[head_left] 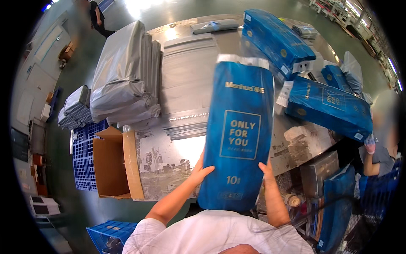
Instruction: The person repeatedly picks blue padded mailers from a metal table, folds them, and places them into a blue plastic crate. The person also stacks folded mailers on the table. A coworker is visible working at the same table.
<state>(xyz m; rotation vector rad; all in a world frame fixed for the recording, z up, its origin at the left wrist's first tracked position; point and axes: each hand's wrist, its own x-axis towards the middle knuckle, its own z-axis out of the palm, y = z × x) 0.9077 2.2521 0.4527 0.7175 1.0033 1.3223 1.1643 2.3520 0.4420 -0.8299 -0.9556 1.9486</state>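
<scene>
Hands gripped a tall blue plastic package (239, 135) from both sides and held it upright over the near edge of the metal table (169, 165); the left hand (202, 171) pressed its fingers flat against the package's left edge, low down, with the thumb spread toward the front; the right hand (266, 169) clasped the right edge at about the same height, and only its thumb and part of the palm showed, the rest being hidden behind the package. The package's clear sealed top (243, 59) pointed away from the person, and its lower end hung just above the person's white shirt (211, 235).

Beyond it on the table lay a flat pile of grey mailing bags (186, 80); to the left of those stood a stack of filled grey parcels (122, 76); a smaller heap of grey parcels (76, 108) sat further left, near a blue plastic pallet (86, 156). An open cardboard box (111, 163) leaned against the table's left end. More blue packages lay at the far right of the table, one long one (275, 40) on top and another (330, 106) nearer; a second person's gloved hand (370, 144) showed at the right edge, well apart from the held package.
</scene>
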